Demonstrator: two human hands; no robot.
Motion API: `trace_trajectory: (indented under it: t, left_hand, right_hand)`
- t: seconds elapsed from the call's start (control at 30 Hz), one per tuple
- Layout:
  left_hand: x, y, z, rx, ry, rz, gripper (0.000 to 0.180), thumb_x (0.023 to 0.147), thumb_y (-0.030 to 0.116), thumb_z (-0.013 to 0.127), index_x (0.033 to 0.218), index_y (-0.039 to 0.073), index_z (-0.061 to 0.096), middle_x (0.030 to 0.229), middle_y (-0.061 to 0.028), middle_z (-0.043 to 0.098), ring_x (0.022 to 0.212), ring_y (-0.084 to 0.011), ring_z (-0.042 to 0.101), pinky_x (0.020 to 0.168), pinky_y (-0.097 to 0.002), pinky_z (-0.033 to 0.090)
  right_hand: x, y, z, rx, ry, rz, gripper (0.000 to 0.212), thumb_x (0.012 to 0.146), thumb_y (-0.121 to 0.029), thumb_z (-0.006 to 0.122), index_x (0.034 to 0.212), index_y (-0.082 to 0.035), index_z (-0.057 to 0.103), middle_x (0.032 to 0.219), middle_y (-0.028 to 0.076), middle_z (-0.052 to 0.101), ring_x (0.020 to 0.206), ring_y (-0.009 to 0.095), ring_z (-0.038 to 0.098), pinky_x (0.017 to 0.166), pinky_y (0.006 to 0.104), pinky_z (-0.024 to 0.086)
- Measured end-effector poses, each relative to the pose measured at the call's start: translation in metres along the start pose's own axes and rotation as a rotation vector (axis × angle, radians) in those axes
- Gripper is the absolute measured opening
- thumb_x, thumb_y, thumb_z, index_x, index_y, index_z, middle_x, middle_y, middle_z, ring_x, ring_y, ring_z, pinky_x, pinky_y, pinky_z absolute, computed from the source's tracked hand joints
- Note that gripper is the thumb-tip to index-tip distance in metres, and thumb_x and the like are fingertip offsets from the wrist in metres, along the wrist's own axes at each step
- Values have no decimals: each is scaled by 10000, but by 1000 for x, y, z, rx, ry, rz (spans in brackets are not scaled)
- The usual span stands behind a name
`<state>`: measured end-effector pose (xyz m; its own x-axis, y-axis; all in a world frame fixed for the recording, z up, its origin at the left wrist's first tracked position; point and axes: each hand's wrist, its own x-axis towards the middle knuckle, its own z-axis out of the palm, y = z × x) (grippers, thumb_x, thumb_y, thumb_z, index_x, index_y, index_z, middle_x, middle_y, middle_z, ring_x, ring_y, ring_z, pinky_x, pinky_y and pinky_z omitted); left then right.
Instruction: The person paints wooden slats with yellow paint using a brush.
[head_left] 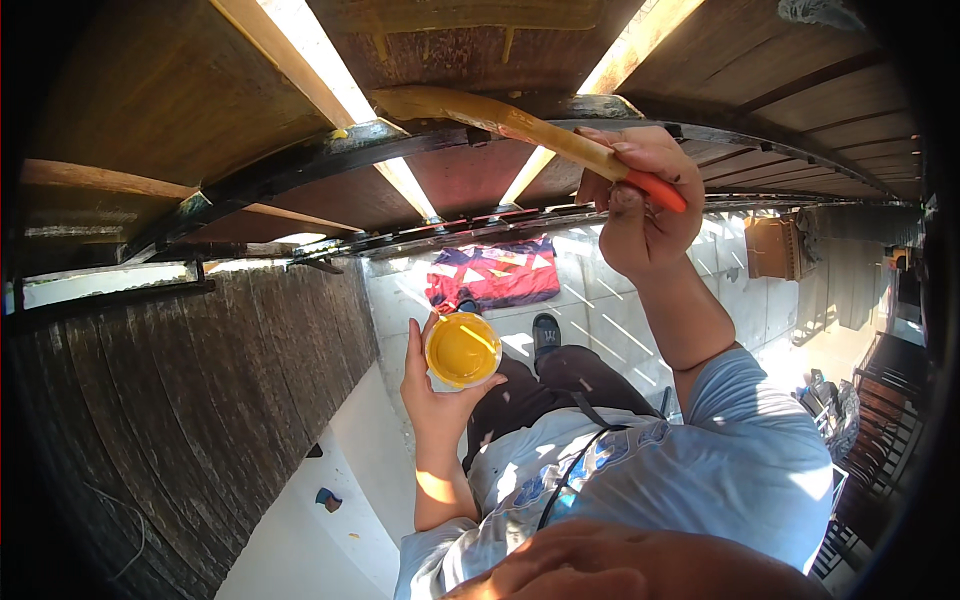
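My left hand [436, 402] is wrapped round a small round tub [430, 352] in front of my body. Yellow paint [462, 350] fills part of it, and a pale streak of sunlight crosses the paint. Up and to the right, my right hand [655, 235] grips a paintbrush [545, 135] by its orange handle. Yellow paint coats the brush, and its bristle end points left. That end overlaps the dark slatted wooden structure [480, 165] overhead; I cannot tell whether it touches. Yellow drips mark a brown board [440, 50] above.
Bright gaps separate the overhead boards. A dark ribbed panel [200, 410] stands at the left beside a white wall [330, 480]. A red patterned cloth [495, 275] lies on the tiled floor beyond my feet. A cardboard box [773, 248] and dark stacked furniture [885, 420] are at the right.
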<state>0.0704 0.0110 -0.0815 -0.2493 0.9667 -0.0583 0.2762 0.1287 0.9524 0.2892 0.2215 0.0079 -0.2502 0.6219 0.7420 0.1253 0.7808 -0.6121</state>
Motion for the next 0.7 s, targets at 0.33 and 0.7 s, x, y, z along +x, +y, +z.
trace_trajectory:
  t: [0.33,0.7]
  left_hand:
    - [-1,8,10,19,10,-25,1287,534,208,1037,1560,-66,310,1448,-196,598,1291,-276,621,1101,-377,473]
    - [-18,20,23,3,-4,-87,1288,527,194,1037,1566,-48,316,1470,-212,570,1306,-283,605,1111,-387,467]
  right_hand:
    - [-15,-2,-37,63,113,-28,234,1024,-8,539,1255,23,517,1215,277,624,765,174,657,683,278,557]
    - [-36,-11,-67,30,152,-33,299,1068,-189,570,1283,-2,480,1213,238,593,682,184,642,568,243,519]
